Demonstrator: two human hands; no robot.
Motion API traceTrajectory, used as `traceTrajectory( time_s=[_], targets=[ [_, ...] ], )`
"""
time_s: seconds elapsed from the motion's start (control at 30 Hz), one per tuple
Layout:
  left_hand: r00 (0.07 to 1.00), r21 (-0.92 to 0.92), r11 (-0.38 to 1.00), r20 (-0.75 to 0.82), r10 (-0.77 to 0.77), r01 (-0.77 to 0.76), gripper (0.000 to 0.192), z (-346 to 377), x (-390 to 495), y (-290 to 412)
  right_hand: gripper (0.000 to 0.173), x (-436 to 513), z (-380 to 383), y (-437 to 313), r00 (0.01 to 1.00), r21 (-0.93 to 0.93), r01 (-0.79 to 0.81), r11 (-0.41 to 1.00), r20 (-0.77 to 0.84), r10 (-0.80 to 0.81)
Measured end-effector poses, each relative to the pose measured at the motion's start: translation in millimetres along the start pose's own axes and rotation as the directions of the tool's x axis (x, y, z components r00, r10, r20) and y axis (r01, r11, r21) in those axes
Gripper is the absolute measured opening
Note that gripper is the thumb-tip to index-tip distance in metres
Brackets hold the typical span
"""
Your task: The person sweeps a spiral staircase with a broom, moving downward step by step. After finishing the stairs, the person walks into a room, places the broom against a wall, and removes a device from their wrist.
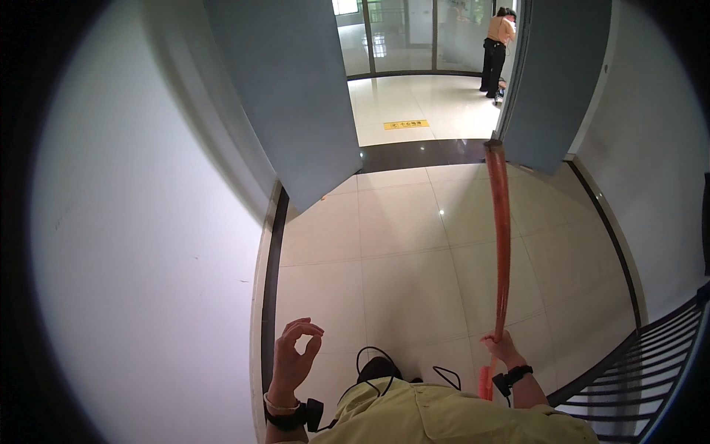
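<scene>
My right hand (503,348) is closed around a long tool with an orange-red handle or sleeve (501,238), held out ahead of me at the right. Its narrow far end reaches the dark threshold by the right door; what kind of tool it is, I cannot tell. A pinkish-red ribbed part (484,383) hangs just below that hand. My left hand (297,352) is raised near the left wall, thumb and index finger curved into a ring with nothing visible between them. Both wrists wear black straps with small devices.
Grey door leaves (294,100) (560,83) stand open on both sides of a dark threshold (421,155). Beyond it are a yellow floor sign (406,125), glass panels (405,39) and a person (496,50). A black railing (643,366) runs at the lower right; a white wall (150,250) is at the left.
</scene>
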State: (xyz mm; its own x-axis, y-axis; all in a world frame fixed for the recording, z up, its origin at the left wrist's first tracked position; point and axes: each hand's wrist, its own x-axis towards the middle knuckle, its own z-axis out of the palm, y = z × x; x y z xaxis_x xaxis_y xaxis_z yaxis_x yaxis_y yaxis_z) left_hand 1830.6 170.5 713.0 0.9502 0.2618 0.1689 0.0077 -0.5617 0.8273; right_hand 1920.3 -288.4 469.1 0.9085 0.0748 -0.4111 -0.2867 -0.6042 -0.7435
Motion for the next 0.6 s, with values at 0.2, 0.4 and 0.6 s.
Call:
traceTrajectory(
  time_s=[0.2, 0.4, 0.6],
  targets=[
    [1.000, 0.033, 0.999, -0.004, -0.024, 0.024, 0.004, 45, 119, -26, 0.020, 135, -20, -38, 0.998, 0.009, 0.041, 0.999, 0.046, -0.041],
    [0.999, -0.061, 0.998, 0.034, -0.001, 0.003, 0.006, 91, 289, -26, 0.017, 255, -88, -68, 1.000, -0.037, 0.023, 0.999, -0.015, -0.024],
    [0.974, -0.072, 0.990, 0.182, 0.131, -0.120, 0.011, 143, 462, -8, 0.019, 350, -134, -98, 0.995, 0.067, -0.014, 0.998, -0.094, 0.020]
  ],
)
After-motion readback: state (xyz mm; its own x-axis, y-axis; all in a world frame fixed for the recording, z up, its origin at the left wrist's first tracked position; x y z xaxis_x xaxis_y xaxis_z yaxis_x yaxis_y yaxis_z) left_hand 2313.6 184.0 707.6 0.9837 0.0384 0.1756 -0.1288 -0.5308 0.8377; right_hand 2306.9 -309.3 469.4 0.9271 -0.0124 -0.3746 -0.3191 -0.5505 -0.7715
